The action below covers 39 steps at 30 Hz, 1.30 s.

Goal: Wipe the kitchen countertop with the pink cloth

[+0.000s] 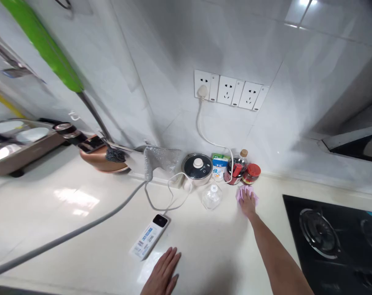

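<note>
My right hand point(247, 203) presses a crumpled pink cloth point(239, 194) onto the pale countertop point(213, 250), with its fingers over the cloth. Just behind it are a red-lidded jar point(252, 172) and a dark bottle with a cork-like stopper point(243, 154). To its left stands a clear plastic bottle point(211, 198). Flat on the counter near the front lies my left hand point(163, 272), its fingers stretched out and nothing in them. A white power strip point(149, 239) with a black end is nearest to it.
A small lidded pot point(198, 168) and a blue-and-white packet point(219, 168) stand against the wall. A black gas hob point(321, 237) is at the right. A grey hose point(81, 229) crosses the left side. One cord runs to the wall sockets point(229, 91).
</note>
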Each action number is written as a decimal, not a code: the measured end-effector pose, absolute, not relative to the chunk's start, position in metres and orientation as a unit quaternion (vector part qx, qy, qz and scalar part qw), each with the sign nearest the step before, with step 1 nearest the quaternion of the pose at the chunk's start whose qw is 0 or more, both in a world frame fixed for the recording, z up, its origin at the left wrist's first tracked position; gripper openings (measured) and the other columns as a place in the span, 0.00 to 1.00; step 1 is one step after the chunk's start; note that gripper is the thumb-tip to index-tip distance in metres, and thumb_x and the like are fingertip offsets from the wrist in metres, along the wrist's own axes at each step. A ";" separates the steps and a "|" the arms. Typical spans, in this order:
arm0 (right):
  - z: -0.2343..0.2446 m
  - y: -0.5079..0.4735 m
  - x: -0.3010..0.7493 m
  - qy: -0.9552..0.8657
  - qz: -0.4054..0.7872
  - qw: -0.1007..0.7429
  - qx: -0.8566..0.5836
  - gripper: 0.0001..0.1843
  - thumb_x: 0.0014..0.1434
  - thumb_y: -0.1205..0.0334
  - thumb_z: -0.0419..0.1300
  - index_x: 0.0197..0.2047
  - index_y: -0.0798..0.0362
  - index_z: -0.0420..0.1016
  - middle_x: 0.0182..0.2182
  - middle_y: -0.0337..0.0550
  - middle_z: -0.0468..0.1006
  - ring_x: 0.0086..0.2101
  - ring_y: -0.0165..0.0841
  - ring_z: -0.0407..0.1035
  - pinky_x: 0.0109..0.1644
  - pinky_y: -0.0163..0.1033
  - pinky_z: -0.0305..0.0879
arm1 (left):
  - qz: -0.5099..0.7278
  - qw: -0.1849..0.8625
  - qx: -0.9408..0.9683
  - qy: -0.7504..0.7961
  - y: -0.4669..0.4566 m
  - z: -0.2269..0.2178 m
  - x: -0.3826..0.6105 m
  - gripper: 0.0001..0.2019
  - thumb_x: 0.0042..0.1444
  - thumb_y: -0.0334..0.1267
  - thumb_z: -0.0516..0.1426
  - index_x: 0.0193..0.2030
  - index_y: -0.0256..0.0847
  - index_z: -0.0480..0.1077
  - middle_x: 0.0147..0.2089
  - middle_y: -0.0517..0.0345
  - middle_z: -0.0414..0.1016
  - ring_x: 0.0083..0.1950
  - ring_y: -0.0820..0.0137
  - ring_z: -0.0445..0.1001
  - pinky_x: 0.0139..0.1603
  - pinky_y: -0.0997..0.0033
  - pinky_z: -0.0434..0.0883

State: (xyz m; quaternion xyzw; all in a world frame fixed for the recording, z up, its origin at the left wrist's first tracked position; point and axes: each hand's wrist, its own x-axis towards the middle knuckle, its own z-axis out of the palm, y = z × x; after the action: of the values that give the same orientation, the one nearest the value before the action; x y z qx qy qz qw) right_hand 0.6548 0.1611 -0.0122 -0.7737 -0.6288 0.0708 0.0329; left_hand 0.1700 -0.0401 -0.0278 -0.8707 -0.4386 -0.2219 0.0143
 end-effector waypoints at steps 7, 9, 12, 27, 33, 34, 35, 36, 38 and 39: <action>-0.006 0.134 0.572 -0.689 0.147 0.010 -0.710 0.36 0.71 0.59 0.46 0.80 0.41 0.52 0.81 0.39 0.47 0.78 0.50 0.39 0.78 0.63 0.47 | -0.230 0.013 -0.870 -0.437 -0.042 -0.024 0.173 0.35 0.70 0.43 0.55 0.81 0.48 0.51 0.74 0.52 0.71 0.75 0.57 0.68 0.69 0.59 0.73; -0.009 0.118 0.564 -0.706 0.142 0.011 -0.694 0.36 0.71 0.59 0.46 0.80 0.40 0.52 0.81 0.37 0.47 0.78 0.49 0.38 0.78 0.62 0.47 | -0.232 0.013 -0.870 -0.435 -0.043 -0.025 0.173 0.35 0.70 0.42 0.54 0.81 0.48 0.51 0.74 0.51 0.70 0.75 0.57 0.67 0.68 0.58 0.73; -0.011 0.112 0.566 -0.713 0.134 0.002 -0.688 0.36 0.71 0.60 0.45 0.80 0.40 0.53 0.80 0.37 0.49 0.78 0.47 0.40 0.78 0.60 0.48 | -0.229 0.021 -0.870 -0.437 -0.044 -0.027 0.173 0.34 0.70 0.43 0.55 0.81 0.48 0.53 0.75 0.52 0.69 0.74 0.57 0.68 0.68 0.58 0.74; -0.004 0.175 0.559 -0.676 0.114 -0.050 -0.727 0.36 0.72 0.54 0.44 0.81 0.45 0.49 0.81 0.40 0.46 0.78 0.49 0.38 0.79 0.58 0.42 | -0.216 0.020 -0.868 -0.446 -0.050 -0.026 0.175 0.30 0.69 0.39 0.55 0.77 0.45 0.61 0.76 0.51 0.68 0.76 0.56 0.65 0.70 0.55 0.74; -0.005 0.114 0.553 -0.687 0.117 -0.013 -0.717 0.35 0.72 0.58 0.44 0.81 0.42 0.51 0.80 0.40 0.47 0.78 0.49 0.39 0.78 0.62 0.44 | -0.228 0.048 -0.868 -0.438 -0.046 -0.028 0.173 0.29 0.69 0.43 0.56 0.75 0.45 0.64 0.74 0.51 0.70 0.75 0.57 0.67 0.68 0.57 0.75; -0.005 0.098 0.552 -0.691 0.120 -0.006 -0.713 0.36 0.72 0.60 0.44 0.81 0.41 0.51 0.80 0.40 0.47 0.78 0.49 0.39 0.78 0.63 0.45 | -0.234 0.052 -0.868 -0.435 -0.045 -0.029 0.173 0.29 0.69 0.43 0.56 0.75 0.45 0.64 0.74 0.51 0.70 0.75 0.57 0.68 0.67 0.57 0.75; -0.005 0.081 0.551 -0.695 0.125 0.000 -0.708 0.36 0.71 0.60 0.45 0.80 0.40 0.52 0.80 0.39 0.47 0.78 0.49 0.39 0.78 0.63 0.45 | -0.242 0.053 -0.867 -0.432 -0.044 -0.031 0.172 0.29 0.68 0.43 0.56 0.75 0.45 0.64 0.74 0.51 0.71 0.74 0.57 0.68 0.67 0.58 0.75; -0.005 0.062 0.551 -0.699 0.130 0.005 -0.703 0.36 0.71 0.61 0.46 0.80 0.39 0.52 0.80 0.39 0.47 0.78 0.49 0.38 0.78 0.63 0.46 | -0.249 0.054 -0.867 -0.429 -0.042 -0.032 0.172 0.29 0.69 0.43 0.56 0.75 0.46 0.64 0.74 0.51 0.71 0.74 0.57 0.69 0.67 0.58 0.75; -0.007 0.020 0.551 -0.705 0.140 0.013 -0.695 0.36 0.71 0.62 0.47 0.80 0.38 0.52 0.80 0.39 0.47 0.78 0.49 0.38 0.78 0.63 0.48 | -0.259 0.054 -0.866 -0.424 -0.040 -0.036 0.171 0.29 0.69 0.44 0.56 0.75 0.46 0.64 0.73 0.51 0.71 0.74 0.57 0.69 0.66 0.59 0.76; -0.010 -0.003 0.552 -0.707 0.142 0.016 -0.693 0.36 0.71 0.62 0.47 0.80 0.38 0.51 0.80 0.39 0.47 0.78 0.49 0.38 0.77 0.64 0.49 | -0.262 0.054 -0.867 -0.421 -0.038 -0.038 0.171 0.29 0.69 0.45 0.56 0.75 0.47 0.64 0.73 0.51 0.72 0.73 0.58 0.69 0.66 0.59 0.76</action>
State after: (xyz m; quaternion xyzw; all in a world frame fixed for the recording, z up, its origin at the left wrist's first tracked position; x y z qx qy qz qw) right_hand 0.5522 -0.0026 -0.0102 -0.6928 -0.7068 0.1424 0.0157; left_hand 0.1708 -0.0383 -0.0380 -0.8667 -0.4212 -0.2616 0.0543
